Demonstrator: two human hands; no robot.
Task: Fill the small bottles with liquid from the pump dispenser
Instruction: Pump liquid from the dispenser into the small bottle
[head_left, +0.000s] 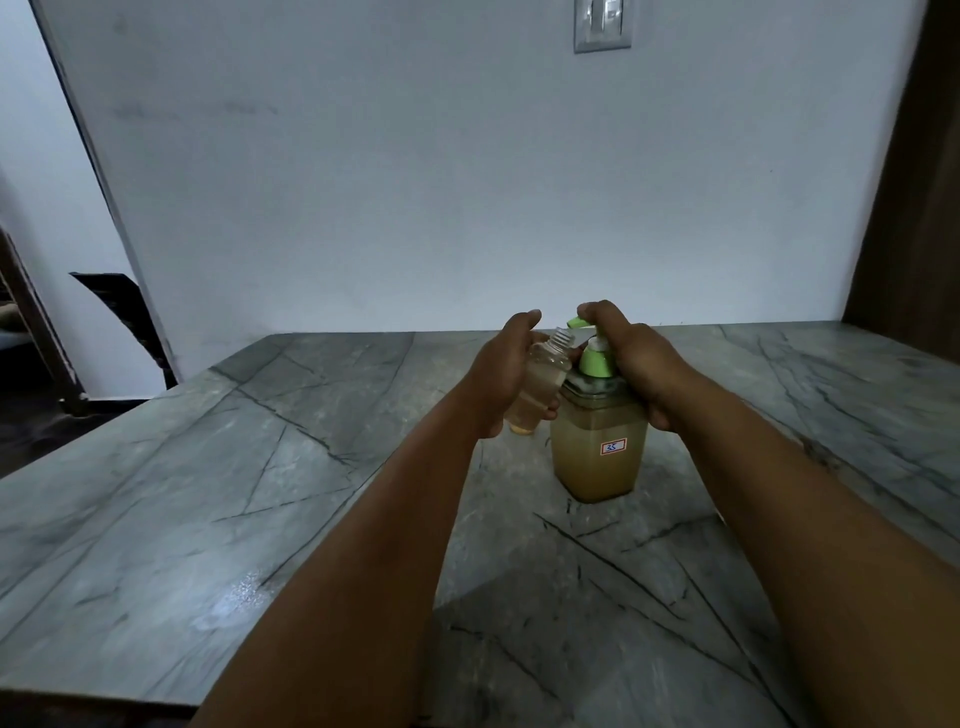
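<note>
A square clear pump dispenser (595, 457) holding yellowish liquid stands on the grey marble table (208, 493); it has a green collar and a green pump head (575, 322) and a small label reading 35. My right hand (631, 358) lies over the pump, its fingers on the pump head. My left hand (501, 374) holds a small clear bottle (540, 387), uncapped and tilted, with its threaded neck just under the green spout. The bottle holds some pale liquid.
A white wall rises right behind the table, with a light switch plate (602, 26) high up. A brown wooden panel (914, 208) stands at the right. A dark chair (124, 317) sits off the table's far left corner.
</note>
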